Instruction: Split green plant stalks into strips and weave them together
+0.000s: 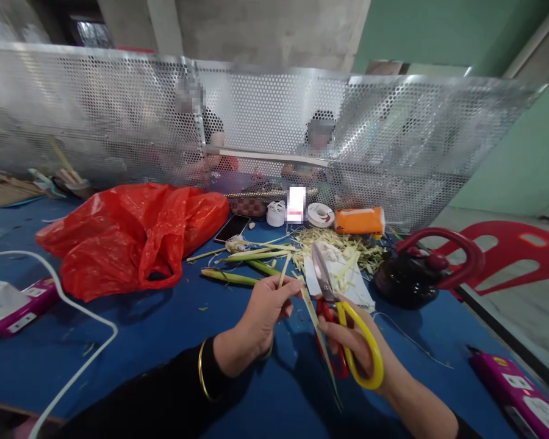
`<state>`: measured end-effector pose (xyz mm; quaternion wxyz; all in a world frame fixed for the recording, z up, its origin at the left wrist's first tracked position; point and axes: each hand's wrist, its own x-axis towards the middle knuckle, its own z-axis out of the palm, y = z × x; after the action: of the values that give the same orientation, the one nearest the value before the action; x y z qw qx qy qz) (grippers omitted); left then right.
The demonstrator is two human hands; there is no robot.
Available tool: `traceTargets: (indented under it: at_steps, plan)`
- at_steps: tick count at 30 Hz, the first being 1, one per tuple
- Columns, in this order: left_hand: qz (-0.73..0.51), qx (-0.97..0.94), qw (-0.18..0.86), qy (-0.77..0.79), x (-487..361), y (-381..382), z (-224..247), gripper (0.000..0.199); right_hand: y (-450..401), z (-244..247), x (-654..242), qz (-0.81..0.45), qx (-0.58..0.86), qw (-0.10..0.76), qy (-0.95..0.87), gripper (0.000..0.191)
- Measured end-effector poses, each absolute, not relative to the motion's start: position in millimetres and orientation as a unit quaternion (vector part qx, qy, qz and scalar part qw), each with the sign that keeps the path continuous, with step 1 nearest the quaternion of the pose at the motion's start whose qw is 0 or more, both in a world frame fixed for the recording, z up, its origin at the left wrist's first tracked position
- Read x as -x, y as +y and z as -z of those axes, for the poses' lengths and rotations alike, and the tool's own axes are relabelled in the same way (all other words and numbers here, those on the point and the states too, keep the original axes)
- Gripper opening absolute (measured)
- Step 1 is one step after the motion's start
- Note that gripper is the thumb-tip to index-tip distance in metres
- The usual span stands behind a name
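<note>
My left hand [265,308] is closed in a pinch on a thin pale-green plant strip [312,310], which sticks up above the fingers and slants down to the right. My right hand [357,342] grips a pair of scissors [324,280] by the handles, one loop yellow and the other red, with the blades pointing up and away from me. The strip's lower part passes close by the right fingers; whether they touch it I cannot tell. Beyond the left hand lie several green stalks [231,277]. Shredded plant trimmings [373,249] and a white sheet [362,297] lie behind the scissors.
A red plastic bag [119,238] and a phone [232,230] are at left. Along the perforated metal screen [265,110] sit a tape roll [321,214] and an orange packet [359,221]. A dark kettle [405,277] stands right. Purple power strips [515,390] flank the blue table.
</note>
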<state>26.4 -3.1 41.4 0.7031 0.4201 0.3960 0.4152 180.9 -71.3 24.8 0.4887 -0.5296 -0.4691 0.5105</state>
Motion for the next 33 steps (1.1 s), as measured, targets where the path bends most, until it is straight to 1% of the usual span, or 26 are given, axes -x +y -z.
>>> traceTargets:
  at_steps: [2,7,9,12,17,23,30,33]
  plan:
    - [-0.406,-0.424,0.708,0.391,-26.9,-2.8,-39.9,0.028,-72.0,-21.8,-182.1,-0.53,0.507,0.496,-0.466,0.027]
    - [-0.374,-0.45,0.738,0.337,-27.7,-1.7,-36.6,0.033,-72.0,-20.0,-185.9,-0.617,0.446,0.505,-0.406,0.034]
    - [-0.348,-0.459,0.76,0.301,-27.5,-1.8,-35.4,0.033,-71.5,-18.6,-188.0,-0.647,0.428,0.503,-0.381,0.031]
    - [-0.316,-0.459,0.787,0.265,-27.5,-2.7,-33.7,0.025,-70.8,-14.9,-191.2,-0.679,0.397,0.516,-0.34,0.02]
    - [-0.319,-0.461,0.783,0.269,-29.8,-4.2,-30.8,0.017,-71.3,-11.9,-191.9,-0.728,0.354,0.51,-0.29,0.021]
    - [-0.325,-0.458,0.762,0.322,-30.1,-3.3,-25.7,0.02,-72.3,-10.8,-190.6,-0.746,0.324,0.512,-0.277,0.015]
    - [-0.326,-0.463,0.758,0.323,-30.0,-6.0,-28.4,0.021,-72.2,-11.9,-189.7,-0.737,0.348,0.5,-0.291,0.023]
    - [-0.323,-0.46,0.76,0.327,-31.3,-7.6,-31.6,0.02,-73.9,-13.6,-187.9,-0.71,0.389,0.486,-0.329,0.022]
